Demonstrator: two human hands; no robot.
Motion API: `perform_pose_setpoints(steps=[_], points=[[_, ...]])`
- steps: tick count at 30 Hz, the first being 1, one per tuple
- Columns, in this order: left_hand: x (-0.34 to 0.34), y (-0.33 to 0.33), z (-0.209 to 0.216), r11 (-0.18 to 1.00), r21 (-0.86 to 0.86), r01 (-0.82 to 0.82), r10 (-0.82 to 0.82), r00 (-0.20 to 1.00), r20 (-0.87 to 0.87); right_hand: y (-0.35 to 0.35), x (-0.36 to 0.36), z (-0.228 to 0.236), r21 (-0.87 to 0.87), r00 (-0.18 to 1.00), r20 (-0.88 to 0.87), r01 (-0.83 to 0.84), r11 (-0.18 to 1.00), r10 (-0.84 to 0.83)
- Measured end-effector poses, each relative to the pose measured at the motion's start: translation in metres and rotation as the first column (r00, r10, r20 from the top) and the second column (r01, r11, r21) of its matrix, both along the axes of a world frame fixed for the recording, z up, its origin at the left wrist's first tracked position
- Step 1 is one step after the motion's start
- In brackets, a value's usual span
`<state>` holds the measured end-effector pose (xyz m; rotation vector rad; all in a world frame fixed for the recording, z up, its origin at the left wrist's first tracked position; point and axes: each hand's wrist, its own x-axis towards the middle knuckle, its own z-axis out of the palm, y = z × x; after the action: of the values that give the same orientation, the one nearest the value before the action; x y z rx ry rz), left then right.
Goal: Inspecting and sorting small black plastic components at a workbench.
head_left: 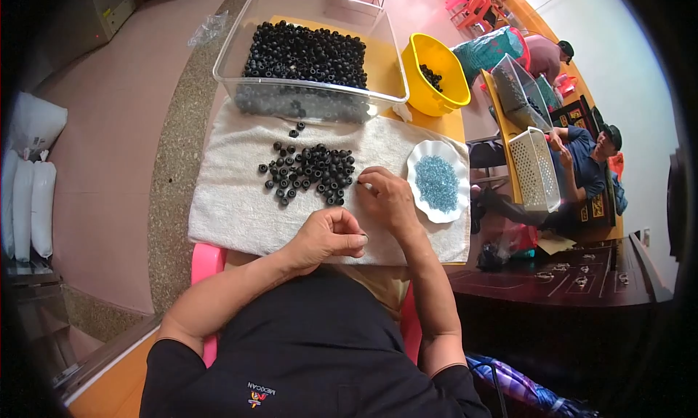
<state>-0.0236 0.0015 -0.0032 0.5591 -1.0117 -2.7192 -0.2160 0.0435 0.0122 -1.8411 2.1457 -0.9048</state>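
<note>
A loose pile of round black beads with holes (309,169) lies on a white towel (240,214) in front of me. My right hand (389,200) reaches to the pile's right edge, fingers bent together, with a small dark piece, apparently a black bead, at the fingertips. Nearer my body, my left hand (325,237) is closed in a pinch, thumb against forefinger; what it holds, if anything, is too small to make out. To the right of my right hand stands a white scalloped dish (412,163) of small light-blue glassy pieces (437,184).
Beyond the towel stands a clear plastic bin (313,90) with many black beads. Beside it, a yellow basin (454,80) holds a few more. At right, another person (582,160) sits by a white perforated basket (534,170). White sacks (33,207) stand far left.
</note>
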Motion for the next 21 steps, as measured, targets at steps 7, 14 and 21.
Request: perform_pose_setpoints(steps=[7,14,21], points=[[0.000,0.001,-0.002,1.000,0.002,-0.005,0.005,1.000,-0.014,0.009,0.002,-0.002,-0.132,0.999,-0.014,-0.049,0.990,0.048],[0.000,0.001,0.003,0.999,0.022,-0.024,0.023,1.000,0.017,0.029,0.004,0.005,-0.141,0.838,0.534,-0.042,0.989,0.112],[0.000,0.000,0.002,0.999,0.045,-0.030,0.033,0.997,-0.066,0.048,0.022,0.010,-0.138,0.726,0.665,-0.111,0.984,0.175]])
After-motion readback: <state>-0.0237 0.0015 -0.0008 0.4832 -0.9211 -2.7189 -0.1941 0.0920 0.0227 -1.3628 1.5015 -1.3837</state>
